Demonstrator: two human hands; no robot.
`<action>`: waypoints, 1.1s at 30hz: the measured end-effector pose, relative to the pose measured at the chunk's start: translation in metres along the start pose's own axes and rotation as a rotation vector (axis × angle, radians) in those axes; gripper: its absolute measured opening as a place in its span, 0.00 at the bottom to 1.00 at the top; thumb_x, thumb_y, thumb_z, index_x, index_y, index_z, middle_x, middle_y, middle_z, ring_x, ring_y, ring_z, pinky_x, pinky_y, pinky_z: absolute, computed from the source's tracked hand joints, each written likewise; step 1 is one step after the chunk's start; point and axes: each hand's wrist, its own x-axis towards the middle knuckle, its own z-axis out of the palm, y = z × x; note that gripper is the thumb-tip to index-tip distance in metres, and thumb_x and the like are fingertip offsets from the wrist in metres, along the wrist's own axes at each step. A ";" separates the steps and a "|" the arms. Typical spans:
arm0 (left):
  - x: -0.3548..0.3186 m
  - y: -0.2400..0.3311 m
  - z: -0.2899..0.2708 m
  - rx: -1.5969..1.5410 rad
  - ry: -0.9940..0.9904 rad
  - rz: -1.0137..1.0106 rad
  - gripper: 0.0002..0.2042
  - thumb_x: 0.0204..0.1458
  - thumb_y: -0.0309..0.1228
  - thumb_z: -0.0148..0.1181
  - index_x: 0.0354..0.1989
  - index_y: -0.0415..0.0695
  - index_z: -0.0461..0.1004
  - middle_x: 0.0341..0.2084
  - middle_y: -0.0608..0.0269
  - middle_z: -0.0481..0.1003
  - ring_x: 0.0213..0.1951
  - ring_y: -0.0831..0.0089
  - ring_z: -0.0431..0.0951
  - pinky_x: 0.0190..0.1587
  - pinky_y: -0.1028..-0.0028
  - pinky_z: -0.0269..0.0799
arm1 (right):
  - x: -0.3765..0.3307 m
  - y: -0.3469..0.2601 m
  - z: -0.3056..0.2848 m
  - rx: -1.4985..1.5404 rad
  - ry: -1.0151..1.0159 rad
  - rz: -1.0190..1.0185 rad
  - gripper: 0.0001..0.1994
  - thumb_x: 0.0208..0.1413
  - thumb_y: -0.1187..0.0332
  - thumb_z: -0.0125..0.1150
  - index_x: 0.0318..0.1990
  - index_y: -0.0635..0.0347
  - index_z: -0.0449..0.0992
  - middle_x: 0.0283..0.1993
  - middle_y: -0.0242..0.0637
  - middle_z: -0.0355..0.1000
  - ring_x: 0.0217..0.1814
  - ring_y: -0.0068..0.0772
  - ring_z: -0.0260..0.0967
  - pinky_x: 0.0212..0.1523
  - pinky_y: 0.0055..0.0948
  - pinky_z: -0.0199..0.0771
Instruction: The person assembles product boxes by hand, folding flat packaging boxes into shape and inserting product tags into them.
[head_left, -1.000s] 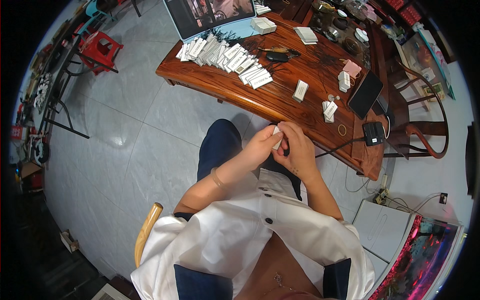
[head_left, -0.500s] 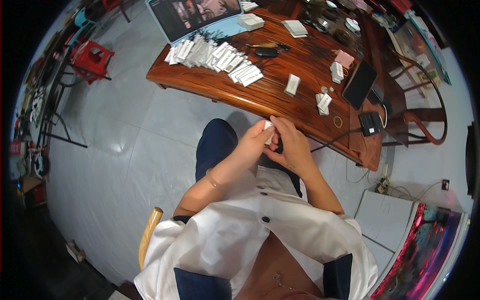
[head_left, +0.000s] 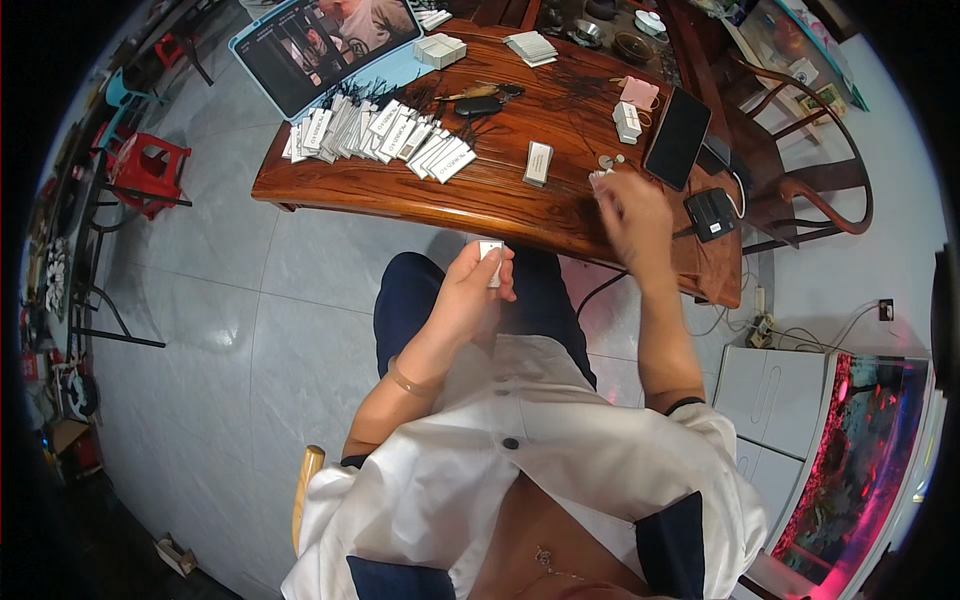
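Observation:
My left hand (head_left: 478,275) is closed around white hang tags (head_left: 491,251), held upright above my lap with the thumb across their face. How many it holds I cannot tell. My right hand (head_left: 636,215) reaches over the right part of the wooden table, fingers bent down at a few white tags (head_left: 599,177) that it mostly covers. Its fingertips are blurred, so whether they grip a tag is unclear. Left of it lies a small upright stack of tags (head_left: 538,162). A spread pile of printed tags with black strings (head_left: 385,135) covers the table's left side.
A tablet in a light blue case (head_left: 330,50) stands at the far left. Stacked white cards (head_left: 440,50), dark keys (head_left: 478,105), a black phone (head_left: 678,140) and a black box with a cable (head_left: 710,215) lie on the table (head_left: 480,207). A wooden chair (head_left: 815,190) stands right.
My hands were together over my lap. The right one has let go and moved right and forward to the tags on the table; the left keeps its tags. My view has shifted right.

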 end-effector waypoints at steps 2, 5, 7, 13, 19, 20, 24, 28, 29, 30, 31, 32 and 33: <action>-0.002 0.000 0.002 -0.003 0.005 0.010 0.09 0.64 0.34 0.43 0.41 0.41 0.66 0.27 0.65 0.68 0.27 0.76 0.69 0.32 0.76 0.71 | 0.024 0.026 0.002 -0.040 0.043 0.014 0.04 0.49 0.69 0.60 0.30 0.57 0.78 0.30 0.39 0.73 0.34 0.43 0.73 0.36 0.39 0.71; -0.002 0.001 0.003 -0.002 0.022 -0.005 0.09 0.64 0.34 0.44 0.41 0.40 0.66 0.25 0.65 0.68 0.27 0.76 0.70 0.31 0.76 0.71 | 0.052 0.037 0.012 -0.105 -0.072 0.079 0.07 0.48 0.66 0.61 0.26 0.59 0.78 0.30 0.40 0.74 0.35 0.43 0.73 0.36 0.39 0.72; -0.002 -0.001 0.004 0.015 0.005 -0.014 0.09 0.64 0.33 0.44 0.41 0.40 0.66 0.25 0.66 0.68 0.26 0.76 0.70 0.32 0.76 0.71 | 0.061 0.044 0.024 -0.368 -0.267 0.048 0.07 0.46 0.66 0.61 0.24 0.60 0.79 0.31 0.41 0.75 0.35 0.43 0.75 0.35 0.39 0.73; -0.008 0.005 0.000 0.016 0.047 0.029 0.09 0.64 0.33 0.43 0.41 0.40 0.67 0.25 0.66 0.68 0.26 0.76 0.69 0.32 0.76 0.71 | 0.075 0.051 0.050 -0.590 -0.377 0.017 0.04 0.39 0.71 0.61 0.22 0.60 0.79 0.31 0.42 0.76 0.33 0.42 0.76 0.34 0.39 0.73; -0.007 0.012 -0.001 0.027 0.108 0.076 0.06 0.61 0.29 0.50 0.41 0.40 0.67 0.25 0.67 0.69 0.24 0.78 0.68 0.30 0.79 0.69 | 0.074 0.038 0.026 -0.529 -0.228 -0.004 0.02 0.39 0.71 0.61 0.22 0.58 0.77 0.28 0.40 0.74 0.31 0.42 0.75 0.31 0.40 0.70; -0.007 0.013 -0.003 0.023 0.113 0.079 0.06 0.61 0.29 0.50 0.41 0.40 0.67 0.25 0.67 0.69 0.24 0.78 0.68 0.30 0.79 0.69 | 0.071 0.032 0.019 -0.499 -0.134 -0.028 0.02 0.39 0.71 0.62 0.22 0.58 0.77 0.27 0.39 0.73 0.30 0.42 0.74 0.31 0.40 0.69; -0.003 0.023 -0.005 0.084 0.196 0.269 0.07 0.55 0.25 0.57 0.40 0.41 0.67 0.28 0.65 0.71 0.24 0.81 0.69 0.29 0.82 0.67 | 0.048 -0.016 -0.009 -0.223 -0.031 -0.311 0.05 0.37 0.72 0.65 0.25 0.55 0.75 0.29 0.35 0.70 0.31 0.40 0.69 0.35 0.37 0.67; -0.002 0.031 0.003 0.066 0.268 0.384 0.11 0.50 0.21 0.63 0.39 0.41 0.67 0.38 0.54 0.78 0.25 0.85 0.70 0.28 0.84 0.67 | 0.018 -0.057 -0.011 0.009 -0.049 -0.466 0.09 0.35 0.74 0.66 0.28 0.56 0.73 0.32 0.32 0.72 0.35 0.35 0.70 0.46 0.36 0.68; -0.001 0.030 0.002 0.132 0.249 0.359 0.11 0.49 0.21 0.63 0.38 0.41 0.67 0.35 0.56 0.78 0.25 0.85 0.70 0.26 0.85 0.67 | 0.015 -0.062 -0.012 0.010 -0.047 -0.464 0.09 0.35 0.74 0.66 0.28 0.56 0.73 0.32 0.32 0.72 0.35 0.35 0.70 0.46 0.36 0.68; -0.001 0.029 0.000 0.199 0.230 0.332 0.11 0.49 0.21 0.64 0.37 0.42 0.67 0.33 0.58 0.78 0.25 0.85 0.71 0.25 0.85 0.66 | 0.012 -0.065 -0.013 0.033 -0.040 -0.452 0.10 0.35 0.75 0.66 0.28 0.56 0.73 0.33 0.32 0.72 0.36 0.35 0.70 0.46 0.36 0.68; -0.002 0.028 -0.002 0.200 0.232 0.333 0.11 0.49 0.21 0.64 0.37 0.42 0.67 0.33 0.58 0.78 0.25 0.85 0.71 0.25 0.85 0.66 | 0.010 -0.066 -0.013 0.057 -0.035 -0.442 0.10 0.35 0.76 0.66 0.28 0.57 0.73 0.33 0.32 0.73 0.37 0.34 0.71 0.47 0.35 0.69; -0.003 0.027 -0.005 0.212 0.244 0.271 0.10 0.48 0.21 0.65 0.35 0.41 0.68 0.31 0.61 0.77 0.26 0.85 0.72 0.27 0.84 0.68 | 0.010 -0.066 -0.013 0.060 -0.035 -0.442 0.10 0.35 0.76 0.66 0.28 0.57 0.73 0.33 0.32 0.73 0.37 0.34 0.71 0.47 0.35 0.69; -0.004 0.026 -0.008 0.224 0.256 0.209 0.10 0.48 0.21 0.65 0.34 0.40 0.69 0.28 0.64 0.77 0.27 0.85 0.73 0.30 0.82 0.70 | 0.009 -0.065 -0.014 0.051 -0.003 -0.415 0.10 0.35 0.76 0.66 0.28 0.57 0.74 0.33 0.32 0.73 0.37 0.34 0.71 0.46 0.35 0.69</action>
